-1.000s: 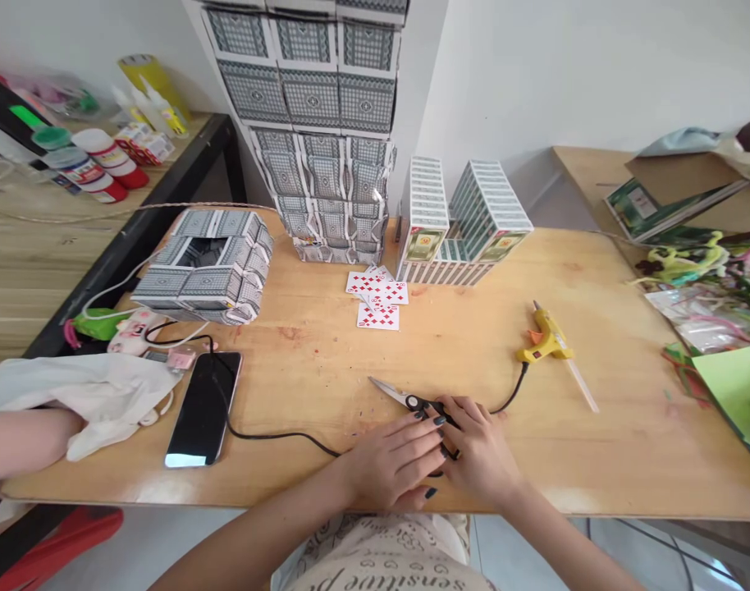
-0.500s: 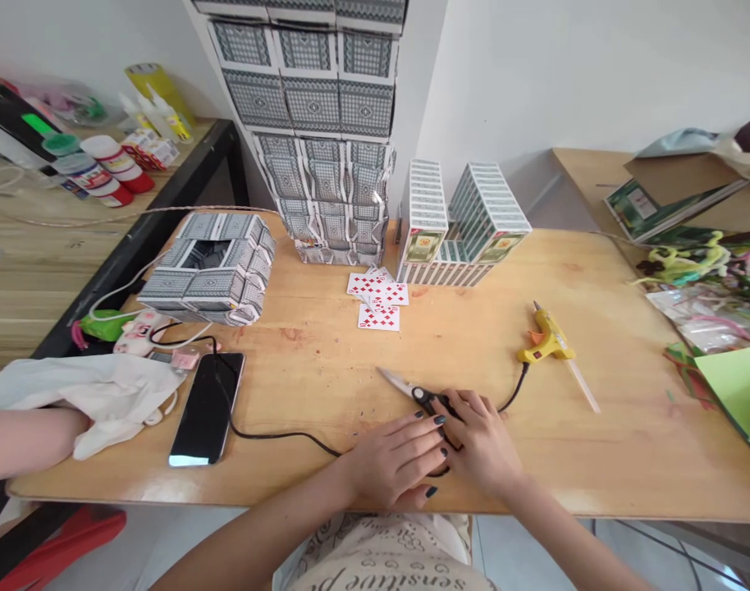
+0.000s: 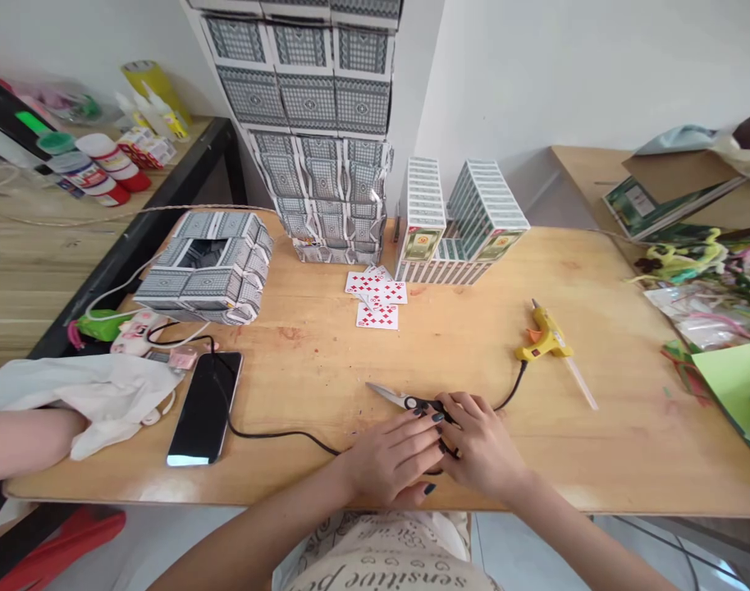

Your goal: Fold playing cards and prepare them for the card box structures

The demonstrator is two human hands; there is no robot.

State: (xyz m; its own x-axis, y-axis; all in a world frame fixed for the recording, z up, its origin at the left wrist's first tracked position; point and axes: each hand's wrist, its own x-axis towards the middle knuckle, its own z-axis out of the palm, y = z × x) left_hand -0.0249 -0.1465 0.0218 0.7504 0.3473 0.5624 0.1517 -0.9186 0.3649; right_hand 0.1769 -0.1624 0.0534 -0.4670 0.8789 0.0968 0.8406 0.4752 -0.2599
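Observation:
Near the table's front edge, my left hand [image 3: 395,456] lies with its fingers stretched out, their tips reaching my right hand. My right hand [image 3: 482,442] rests over the handles of black-handled scissors [image 3: 386,394]; its fingers are bent, and whether they grip the handles is partly hidden. The blades point to the back left. Beyond them a few playing cards [image 3: 377,316] lie loose on the wood. To the right is a yellow glue gun [image 3: 542,335] with a clear stick in its rear.
A tall card tower [image 3: 331,164], a hollow card block [image 3: 196,283] and stacked card boxes [image 3: 445,267] stand at the back. A phone [image 3: 206,410], a cable and a white cloth [image 3: 104,390] lie left, beside another person's arm [image 3: 27,443]. Craft supplies [image 3: 707,312] lie right.
The scissors have shifted slightly left and turned, their blades now lying flatter. My right hand has moved a little left with them. My left hand has hardly moved.

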